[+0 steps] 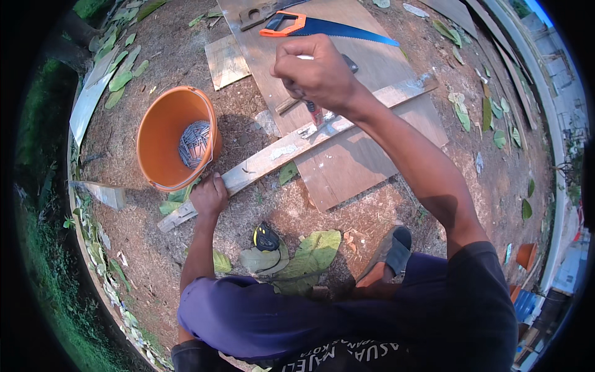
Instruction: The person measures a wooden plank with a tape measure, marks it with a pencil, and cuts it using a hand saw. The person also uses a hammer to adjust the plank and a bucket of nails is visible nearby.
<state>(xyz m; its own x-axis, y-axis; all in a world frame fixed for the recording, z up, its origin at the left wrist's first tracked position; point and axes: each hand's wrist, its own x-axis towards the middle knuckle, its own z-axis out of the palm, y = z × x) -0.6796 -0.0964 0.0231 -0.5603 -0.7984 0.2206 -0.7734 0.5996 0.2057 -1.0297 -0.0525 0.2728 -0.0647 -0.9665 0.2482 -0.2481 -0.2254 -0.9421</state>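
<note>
A long wooden plank [260, 162], smeared white near its middle, lies slantwise across a brown plywood board [347, 167]. My left hand [209, 195] is closed over its near left end, beside the orange bucket. Above the plank's middle, my right hand [319, 71] makes a fist. A bit of white shows between its fingers. Below the fist, a narrow red-and-dark thing [315, 115] meets the plank; the hand hides its upper part and its kind. Behind the right hand show a wooden handle end [287, 106] and a dark head [350, 63], possibly one hammer.
The orange bucket [145, 139] holds many nails [195, 144]. A handsaw [347, 30] and a wooden hand plane [254, 17] rest on the plywood's far end. Near my legs are a tape measure [266, 237] and large leaves [313, 254]. Wood offcuts [227, 61] lie around.
</note>
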